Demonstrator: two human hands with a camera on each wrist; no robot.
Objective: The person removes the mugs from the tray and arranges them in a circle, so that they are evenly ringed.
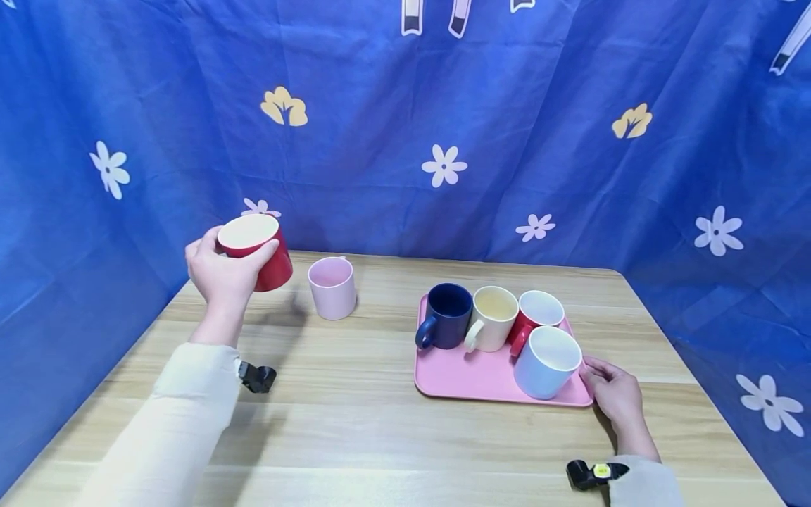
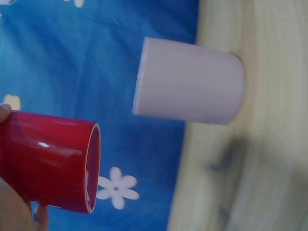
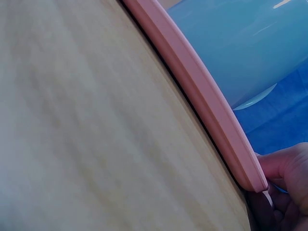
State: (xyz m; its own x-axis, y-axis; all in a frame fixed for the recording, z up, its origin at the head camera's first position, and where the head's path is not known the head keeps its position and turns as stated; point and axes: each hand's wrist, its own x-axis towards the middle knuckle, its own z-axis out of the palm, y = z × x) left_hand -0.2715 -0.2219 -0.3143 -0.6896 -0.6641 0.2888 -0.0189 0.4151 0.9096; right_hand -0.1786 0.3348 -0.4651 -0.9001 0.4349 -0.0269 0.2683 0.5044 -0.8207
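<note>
My left hand (image 1: pixel 222 276) grips a red mug (image 1: pixel 274 269) with a white inside, held up over the far left of the table. In the left wrist view the same red mug (image 2: pixel 50 161) is seen from the side, below a pale pink mug (image 2: pixel 190 82). That pale pink mug (image 1: pixel 333 290) stands upright on the table, right of the raised one. My right hand (image 1: pixel 614 393) pinches the right edge of a pink tray (image 1: pixel 465 373), near its front corner. On the tray, close to this hand, stands a light blue mug (image 1: pixel 546 367).
Along the tray's back stand a navy mug (image 1: pixel 448 318), a cream mug (image 1: pixel 493 322) and another red mug (image 1: pixel 522 327), handles toward me. The wooden table (image 1: pixel 355 422) meets a blue flowered curtain (image 1: pixel 367 155) behind and at both sides.
</note>
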